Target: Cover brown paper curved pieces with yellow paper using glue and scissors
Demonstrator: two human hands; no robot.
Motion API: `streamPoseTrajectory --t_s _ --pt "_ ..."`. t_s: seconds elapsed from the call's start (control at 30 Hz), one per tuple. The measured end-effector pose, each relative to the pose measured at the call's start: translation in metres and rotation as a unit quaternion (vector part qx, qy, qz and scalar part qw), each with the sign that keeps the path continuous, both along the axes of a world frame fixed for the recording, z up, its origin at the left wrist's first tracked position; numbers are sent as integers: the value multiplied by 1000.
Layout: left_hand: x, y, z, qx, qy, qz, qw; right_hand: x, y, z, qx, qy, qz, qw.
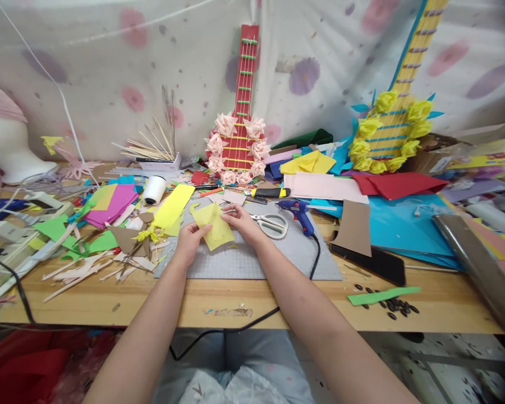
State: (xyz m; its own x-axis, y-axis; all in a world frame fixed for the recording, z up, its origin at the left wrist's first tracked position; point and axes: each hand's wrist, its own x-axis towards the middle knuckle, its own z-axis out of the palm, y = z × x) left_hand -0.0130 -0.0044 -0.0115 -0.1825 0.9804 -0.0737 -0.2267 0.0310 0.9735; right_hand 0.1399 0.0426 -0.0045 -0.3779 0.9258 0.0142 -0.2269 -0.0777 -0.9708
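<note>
A square of yellow paper (216, 227) is held up over the grey cutting mat (244, 264). My left hand (190, 240) pinches its left edge, thumb on the front. At its upper right edge, my right hand (240, 220) has its fingers closed on the same sheet; the fingertips are partly hidden. Just right of my right hand lie scissors (273, 226) with white handles, their blades partly covered by the hand. Beyond them a blue glue gun (298, 213) rests on the mat, its black cord running over the table edge.
Paper scraps (96, 264) clutter the left, near a white thread spool (154, 191). At the back stand a red paper guitar (240, 147) and a yellow one (387, 132). Blue sheets (404, 224), a black phone (379, 265) and small black beads (398, 306) lie right.
</note>
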Motion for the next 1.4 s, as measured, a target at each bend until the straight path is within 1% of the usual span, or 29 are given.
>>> streamPoseTrajectory --t_s 0.07,0.13,0.27,0.37,0.47,0.53,0.63,0.73,0.8,0.83,0.9,0.93,1.0,1.07,1.1,1.13,1.17,1.23,1.3,1.4 --pt "0 -1 1 -7 18 -22 1000 -2 2 0 -3 25 -37 999" --pt "0 -2 2 -16 41 -47 998 -3 4 -1 -2 41 -60 997" --pt "1 -4 7 -39 73 -97 992 -4 7 -3 4 38 -103 994" --pt "1 -4 11 -51 72 -115 989 -4 6 -3 9 40 -110 993" --pt "0 -4 12 -51 73 -112 990 -3 6 0 -9 47 -92 995" --pt "0 -3 9 -43 76 -99 991 -1 8 3 -19 36 -95 995" --pt "0 -2 5 -31 69 -76 994 7 14 8 0 -21 -155 988" --pt "1 -1 2 -26 57 -50 997 22 17 13 38 -121 -210 969" --pt "1 0 1 -23 46 -29 998 35 17 17 76 -207 -216 951" --pt "2 1 1 -22 39 -18 999 42 16 20 97 -257 -215 937" --pt "2 2 1 -15 17 4 1000 59 13 25 132 -369 -203 897" --pt "2 3 1 -11 3 15 1000 67 11 28 149 -428 -195 870" --pt "3 4 2 -4 -22 32 999 82 7 31 187 -539 -166 805" --pt "4 6 2 -1 -34 43 999 92 3 31 222 -621 -128 740" --pt "5 7 3 -1 -35 46 998 94 1 29 232 -650 -106 715" --pt "5 8 3 -2 -33 50 998 95 -1 28 238 -671 -87 696" --pt "5 8 5 -2 -29 51 998 95 -3 25 239 -686 -74 683" --pt "5 10 8 2 -8 41 999 93 -5 22 229 -703 -67 670" --pt "2 12 13 7 25 21 999 90 -5 21 214 -711 -73 665" --pt "-5 15 22 3 81 -17 997 88 -6 26 179 -726 -65 660"
